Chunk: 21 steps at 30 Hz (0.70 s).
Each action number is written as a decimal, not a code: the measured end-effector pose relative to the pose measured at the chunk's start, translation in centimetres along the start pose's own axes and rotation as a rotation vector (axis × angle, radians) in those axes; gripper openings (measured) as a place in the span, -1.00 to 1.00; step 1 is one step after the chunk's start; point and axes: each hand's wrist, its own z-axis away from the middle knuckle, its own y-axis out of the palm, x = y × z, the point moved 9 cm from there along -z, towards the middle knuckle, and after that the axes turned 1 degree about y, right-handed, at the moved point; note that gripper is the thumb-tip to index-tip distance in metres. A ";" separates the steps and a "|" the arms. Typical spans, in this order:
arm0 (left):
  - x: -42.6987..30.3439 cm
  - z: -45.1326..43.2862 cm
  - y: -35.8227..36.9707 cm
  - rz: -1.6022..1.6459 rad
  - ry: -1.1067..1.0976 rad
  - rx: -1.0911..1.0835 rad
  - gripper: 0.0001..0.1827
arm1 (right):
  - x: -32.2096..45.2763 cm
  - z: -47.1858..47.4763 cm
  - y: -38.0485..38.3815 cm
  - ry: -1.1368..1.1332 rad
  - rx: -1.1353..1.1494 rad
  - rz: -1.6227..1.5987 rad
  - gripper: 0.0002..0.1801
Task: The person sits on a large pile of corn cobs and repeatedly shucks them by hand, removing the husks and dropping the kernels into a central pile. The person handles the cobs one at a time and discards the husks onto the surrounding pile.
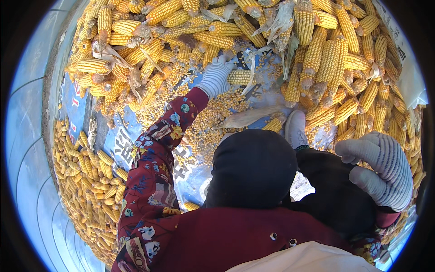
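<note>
My left hand (215,77), in a white striped knit glove, reaches forward palm down to the edge of the corn heap. A yellow corn cob (239,77) with a strip of dry husk across it lies right against the thumb side. Another cob (211,55) is just beyond the fingertips. The palm is hidden, so whether the fingers grip a cob is unclear. At the right, above my black-clad knee, my right hand (382,170) wears a similar glove. Its fingers curl apart from the thumb, and nothing shows between them.
Heaped cobs (323,57) curve around the front and right. Loose kernels (204,129) cover a printed blue sheet (119,137) before me. A dry husk (251,117) lies near my light shoe (296,127). More cobs (91,183) spread at the left, beside clear plastic sheeting (29,112).
</note>
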 end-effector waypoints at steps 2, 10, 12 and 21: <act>-0.4 -0.3 -3.8 -0.238 0.120 -0.127 -0.42 | 0.2 -0.2 0.0 -0.003 -0.003 -0.001 -0.47; -1.1 -5.9 -3.4 -0.798 0.158 0.179 -0.64 | 0.7 -0.1 0.3 -0.014 -0.017 0.007 -0.57; -1.3 -6.2 -2.7 -0.796 0.122 0.203 -0.64 | 0.6 0.1 0.3 -0.005 -0.015 -0.014 -0.57; -1.3 1.1 -3.8 -0.672 0.231 0.162 -0.56 | 0.5 1.1 1.0 0.071 0.041 -0.157 -0.57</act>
